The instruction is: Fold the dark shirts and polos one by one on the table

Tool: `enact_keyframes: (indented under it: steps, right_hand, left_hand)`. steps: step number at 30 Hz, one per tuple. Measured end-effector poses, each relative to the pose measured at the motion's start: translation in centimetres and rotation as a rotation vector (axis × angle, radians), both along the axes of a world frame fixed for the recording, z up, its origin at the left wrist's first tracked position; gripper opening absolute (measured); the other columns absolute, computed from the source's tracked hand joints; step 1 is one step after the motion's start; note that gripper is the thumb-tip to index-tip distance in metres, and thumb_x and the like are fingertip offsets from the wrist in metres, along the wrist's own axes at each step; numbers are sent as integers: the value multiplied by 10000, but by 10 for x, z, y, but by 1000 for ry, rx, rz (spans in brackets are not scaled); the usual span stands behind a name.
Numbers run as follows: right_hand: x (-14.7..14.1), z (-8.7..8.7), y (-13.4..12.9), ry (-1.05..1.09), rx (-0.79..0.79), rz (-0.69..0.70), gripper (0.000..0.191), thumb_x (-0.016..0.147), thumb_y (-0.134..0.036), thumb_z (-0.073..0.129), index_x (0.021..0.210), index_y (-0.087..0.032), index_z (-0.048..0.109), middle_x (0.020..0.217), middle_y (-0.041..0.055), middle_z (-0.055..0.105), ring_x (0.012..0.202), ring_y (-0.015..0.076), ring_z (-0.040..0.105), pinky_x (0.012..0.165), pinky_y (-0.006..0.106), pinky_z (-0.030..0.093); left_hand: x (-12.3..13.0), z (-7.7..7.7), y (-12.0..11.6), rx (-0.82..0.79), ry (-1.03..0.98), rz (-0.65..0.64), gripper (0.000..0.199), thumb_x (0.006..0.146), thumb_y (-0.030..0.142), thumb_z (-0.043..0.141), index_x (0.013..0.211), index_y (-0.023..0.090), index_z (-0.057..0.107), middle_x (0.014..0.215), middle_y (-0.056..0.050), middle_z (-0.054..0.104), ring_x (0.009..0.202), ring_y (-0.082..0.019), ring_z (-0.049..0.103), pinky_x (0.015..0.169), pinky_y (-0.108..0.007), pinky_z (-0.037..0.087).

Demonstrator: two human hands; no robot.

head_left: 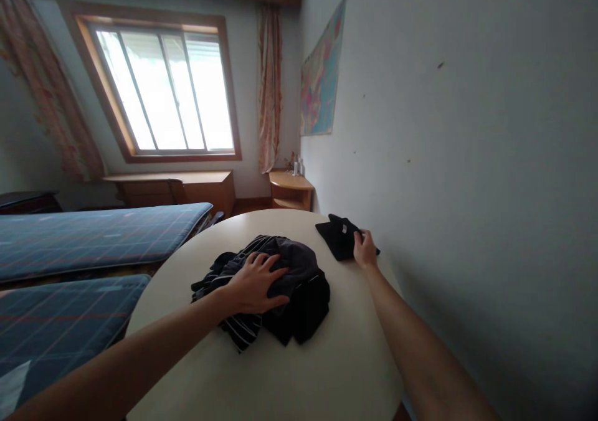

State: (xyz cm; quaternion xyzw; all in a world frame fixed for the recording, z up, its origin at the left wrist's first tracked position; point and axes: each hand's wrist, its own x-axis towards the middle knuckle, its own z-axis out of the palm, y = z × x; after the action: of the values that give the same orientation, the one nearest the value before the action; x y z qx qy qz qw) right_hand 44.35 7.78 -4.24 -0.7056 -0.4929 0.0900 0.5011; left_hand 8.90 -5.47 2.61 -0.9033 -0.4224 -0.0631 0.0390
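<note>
A heap of dark clothes (296, 265), part black, part dark grey and part black with white stripes, lies crumpled on the round white table (299, 371). On top of it rests my left hand (256, 284), its fingers spread. Farther right, near the wall side of the table, lies a smaller black cloth (339, 237) with a small white tag. My right hand (365, 248) grips this cloth at its right side, fingers bent over the edge.
Two beds with blue checked mattresses (103, 237) stand left of the table. The wall (448, 190) runs close along the right. Beyond the table are a corner shelf (292, 181) and a wooden desk (210, 184) under the window.
</note>
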Motion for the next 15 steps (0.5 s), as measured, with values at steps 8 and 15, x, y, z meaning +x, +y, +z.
enact_keyframes:
  steps: [8, 15]
  right_hand:
    - [5, 103, -10, 606, 744, 240, 445, 865, -537, 564, 1168, -212, 546, 946, 9, 649, 847, 152, 633, 827, 321, 518]
    - [-44, 216, -75, 261, 923, 513, 398, 880, -567, 591, 1140, -267, 608, 936, -8, 651, 881, 155, 646, 770, 299, 545]
  left_hand:
    - [10, 46, 17, -22, -268, 46, 535, 991, 561, 330, 1405, 283, 523, 1413, -77, 565, 1339, -299, 459, 1160, -551, 235]
    - [74, 105, 12, 4, -944, -166, 1109, 748, 516, 769, 1583, 245, 93, 1520, -196, 404, 1166, -317, 605, 1011, -504, 452]
